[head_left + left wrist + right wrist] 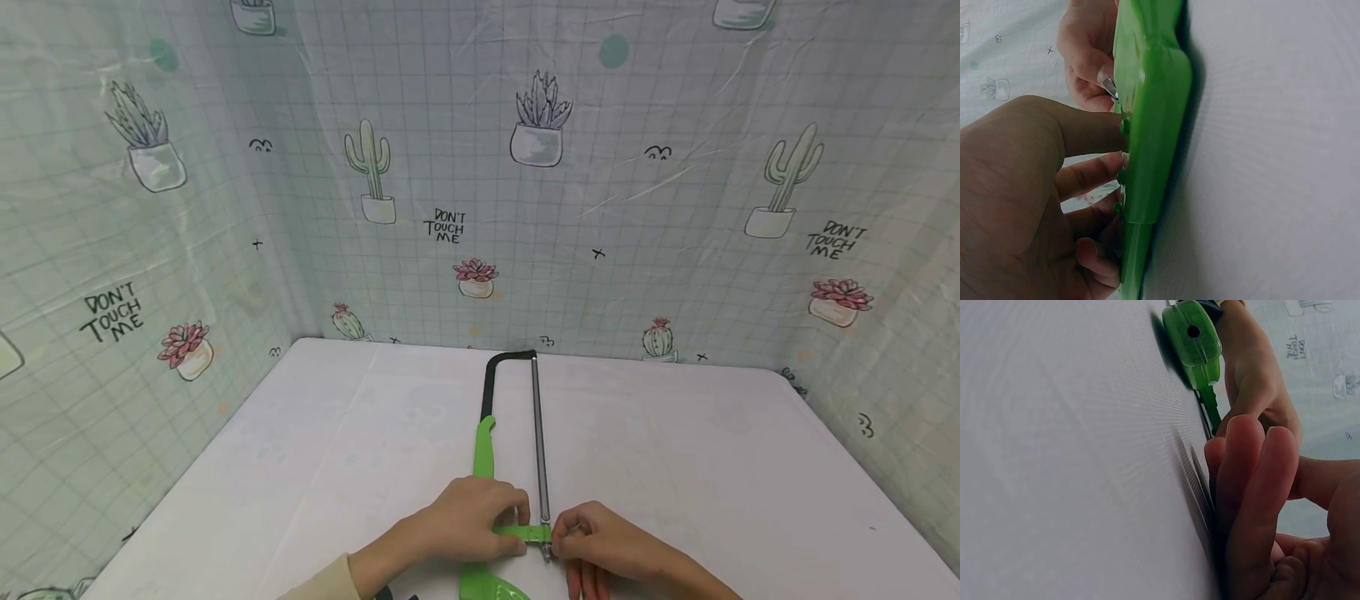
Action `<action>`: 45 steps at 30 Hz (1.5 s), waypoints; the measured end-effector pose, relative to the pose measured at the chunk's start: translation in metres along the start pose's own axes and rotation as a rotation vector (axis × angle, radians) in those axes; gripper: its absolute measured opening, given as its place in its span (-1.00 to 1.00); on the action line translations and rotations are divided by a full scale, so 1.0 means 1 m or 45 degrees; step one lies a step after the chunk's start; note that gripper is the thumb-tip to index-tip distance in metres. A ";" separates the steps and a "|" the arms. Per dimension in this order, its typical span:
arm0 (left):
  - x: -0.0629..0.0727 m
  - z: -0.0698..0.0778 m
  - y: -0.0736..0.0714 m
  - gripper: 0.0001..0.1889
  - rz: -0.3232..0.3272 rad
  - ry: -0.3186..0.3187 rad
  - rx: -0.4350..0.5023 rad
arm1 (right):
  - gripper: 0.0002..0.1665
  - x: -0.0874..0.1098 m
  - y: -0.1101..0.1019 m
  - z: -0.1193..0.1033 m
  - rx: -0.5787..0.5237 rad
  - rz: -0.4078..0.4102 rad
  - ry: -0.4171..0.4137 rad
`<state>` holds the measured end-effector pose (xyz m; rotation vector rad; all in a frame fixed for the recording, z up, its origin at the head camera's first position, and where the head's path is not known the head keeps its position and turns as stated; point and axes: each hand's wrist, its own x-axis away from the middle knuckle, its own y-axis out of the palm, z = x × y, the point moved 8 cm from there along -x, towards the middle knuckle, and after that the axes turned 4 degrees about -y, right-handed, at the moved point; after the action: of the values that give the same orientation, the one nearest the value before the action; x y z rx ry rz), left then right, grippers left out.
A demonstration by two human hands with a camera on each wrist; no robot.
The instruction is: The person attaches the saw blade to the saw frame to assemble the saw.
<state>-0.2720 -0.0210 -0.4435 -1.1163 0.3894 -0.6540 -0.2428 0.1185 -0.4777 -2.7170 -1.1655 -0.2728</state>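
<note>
A hacksaw (483, 454) with a green handle and black front frame lies on the white table, its grey blade (539, 442) pointing away from me. My left hand (472, 518) lies over the frame, thumb and fingers holding the green crosspiece (534, 533) at the blade's near end. Beside it, my right hand (611, 542) pinches at the small metal screw end (547, 551); the fingertips partly hide the contact. In the left wrist view, a shiny metal piece (1110, 87) shows at the right fingertips. The handle's butt (1192, 337), with a round hole, appears in the right wrist view.
White table surface (675, 450) spreads on both sides of the saw. A patterned cloth (480, 183) hangs behind and at the sides. Small dark items (384, 593), mostly cut off, show at the bottom edge by the left sleeve.
</note>
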 end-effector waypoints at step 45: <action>0.000 0.003 0.001 -0.82 0.011 0.014 0.006 | -0.76 0.000 -0.002 0.006 0.041 0.043 0.004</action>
<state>-0.2699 -0.0191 -0.4435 -1.1063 0.4019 -0.6538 -0.2434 0.1208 -0.4832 -2.7042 -1.1124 -0.2515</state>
